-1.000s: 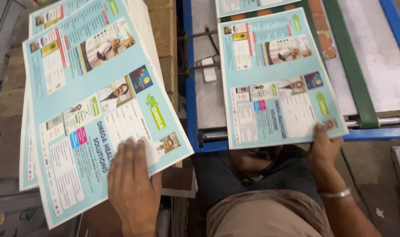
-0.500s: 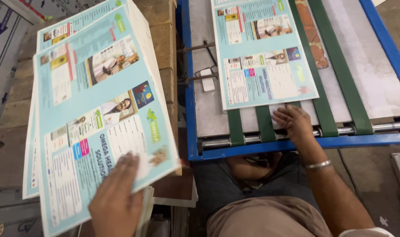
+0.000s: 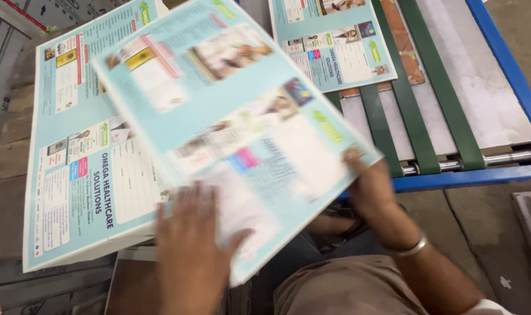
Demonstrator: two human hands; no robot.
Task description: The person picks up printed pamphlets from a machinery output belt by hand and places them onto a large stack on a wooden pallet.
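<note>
Since half a second ago, one printed sheet (image 3: 230,128) has been lifted off the stack and is being swung across toward the conveyor, and the right hand, which was resting on the conveyor edge, has been brought back to it.

That sheet is being held between both hands. The left hand (image 3: 192,251) is being pressed flat, fingers spread, on top of the near edge, with the thumb out to the right; whether anything is curled under the sheet cannot be told. The right hand (image 3: 367,186) is gripping the right near corner, fingertips showing just over the edge, and a metal bangle (image 3: 408,249) is being worn on that wrist. The sheet is pale blue with photographs and text blocks, is tilted, and is blurred by motion.

Below and to the left, the stack of matching sheets (image 3: 81,169) is lying on a cardboard pile. To the right, another sheet (image 3: 332,44) is being carried on the green belts (image 3: 420,93) of a blue-framed conveyor (image 3: 498,58). Brown trousers (image 3: 358,291) are being seen at the bottom.
</note>
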